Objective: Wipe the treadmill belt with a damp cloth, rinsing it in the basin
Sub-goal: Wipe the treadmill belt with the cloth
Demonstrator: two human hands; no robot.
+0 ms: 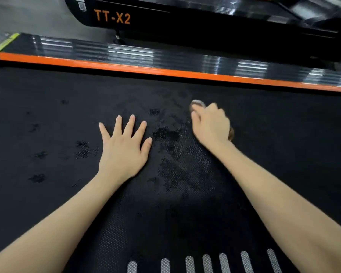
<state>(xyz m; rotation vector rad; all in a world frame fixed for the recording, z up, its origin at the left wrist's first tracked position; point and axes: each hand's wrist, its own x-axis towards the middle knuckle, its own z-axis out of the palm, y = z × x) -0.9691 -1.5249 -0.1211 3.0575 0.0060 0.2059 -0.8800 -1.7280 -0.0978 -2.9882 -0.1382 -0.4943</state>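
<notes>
On the black treadmill belt (47, 194), two bare hands are seen. The left hand (124, 146) is laid flat, palm down, with all five fingers straight and spread wide; nothing is held by it. The right hand (211, 125) is curled tightly round a cloth (198, 103), which is held down on the belt just to the right of the left hand. The cloth is almost wholly hidden by the fingers. Only a pale edge beyond the knuckles and a brownish edge at the outer side of the hand are shown (both blurred), so its colour and shape cannot be determined. Darker wet patches (165, 133) are spread over the belt between and below the hands, with smaller spots to the left. Seven white stripes (207, 263) are marked at the near edge, all cut off by the frame. One orange strip (126, 67) is run along the far edge of the belt, with a ribbed side rail (126, 54) beyond it. A second treadmill (185, 22), lettered "TT-X2", is cut off at the top.
</notes>
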